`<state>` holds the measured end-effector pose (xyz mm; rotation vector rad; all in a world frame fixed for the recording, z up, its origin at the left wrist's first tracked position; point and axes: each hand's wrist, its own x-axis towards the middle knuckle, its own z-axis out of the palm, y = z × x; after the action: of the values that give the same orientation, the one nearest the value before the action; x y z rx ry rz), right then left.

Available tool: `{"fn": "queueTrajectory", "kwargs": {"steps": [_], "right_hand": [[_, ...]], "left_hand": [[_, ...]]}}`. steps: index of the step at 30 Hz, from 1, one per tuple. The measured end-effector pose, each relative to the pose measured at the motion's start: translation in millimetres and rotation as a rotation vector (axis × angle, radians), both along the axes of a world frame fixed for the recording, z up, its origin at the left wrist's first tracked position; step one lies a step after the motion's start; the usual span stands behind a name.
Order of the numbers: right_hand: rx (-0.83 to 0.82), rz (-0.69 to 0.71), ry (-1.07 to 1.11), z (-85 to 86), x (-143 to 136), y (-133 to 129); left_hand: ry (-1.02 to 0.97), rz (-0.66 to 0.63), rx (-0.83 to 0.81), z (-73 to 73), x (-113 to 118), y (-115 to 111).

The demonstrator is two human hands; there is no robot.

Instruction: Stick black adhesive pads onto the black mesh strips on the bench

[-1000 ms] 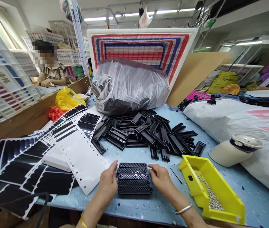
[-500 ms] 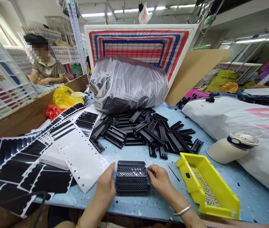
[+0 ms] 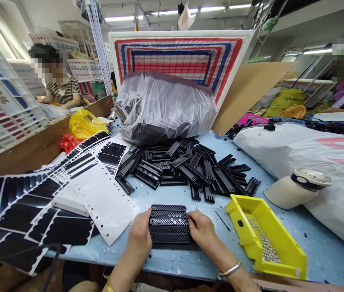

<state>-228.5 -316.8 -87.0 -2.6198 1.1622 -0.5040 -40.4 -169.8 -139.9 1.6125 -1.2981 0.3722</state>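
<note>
Several black plastic strips (image 3: 169, 229) with a lattice of holes lie side by side in a block near the table's front edge. A few small shiny metal pieces (image 3: 178, 216) show on the upper strips. My left hand (image 3: 140, 235) presses against the block's left end, thumb along its edge and fingers closed. At the right end, my right hand (image 3: 201, 229) pinches the block near its upper corner. A dark band shows under the block's front edge; I cannot tell whether it is lifted. Beyond my hands lies a loose heap of black plastic parts (image 3: 187, 164).
To the right stand a yellow bin (image 3: 281, 243) with small metal pieces and a cream bottle (image 3: 290, 192). A thin dark rod (image 3: 222, 220) lies beside the bin. White sheets (image 3: 108, 207) with black strips spread left. Behind is a plastic-wrapped bundle (image 3: 166, 105); a co-worker (image 3: 62, 89) sits far left.
Both hands have closed in on the ends of the strip block. The block has shifted slightly up, and its dark front edge shows more. The co-worker's posture has changed a little.
</note>
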Motion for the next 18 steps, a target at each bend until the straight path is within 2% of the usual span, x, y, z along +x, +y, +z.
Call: {"fn": "queueTrajectory", "kwargs": {"steps": [4, 8, 10, 14, 18], "right_hand": [[0.007, 0.001, -0.032, 9.9, -4.4, -1.8], [0.036, 0.082, -0.019, 24.0, 0.7, -0.1], [0.062, 0.124, 0.036, 29.7, 7.6, 2.2], [0.089, 0.140, 0.106, 34.9, 20.6, 5.9], [0.105, 0.118, 0.114, 35.6, 26.0, 5.5]], "left_hand": [[0.057, 0.015, 0.061, 6.8, 5.8, 6.4], [0.010, 0.064, 0.046, 28.0, 5.3, 3.0], [-0.050, 0.020, 0.103, 42.7, 0.3, -4.4], [-0.084, -0.147, 0.377, 67.1, -10.4, -21.6], [-0.044, -0.233, 0.534, 75.5, -13.4, -31.5]]}}
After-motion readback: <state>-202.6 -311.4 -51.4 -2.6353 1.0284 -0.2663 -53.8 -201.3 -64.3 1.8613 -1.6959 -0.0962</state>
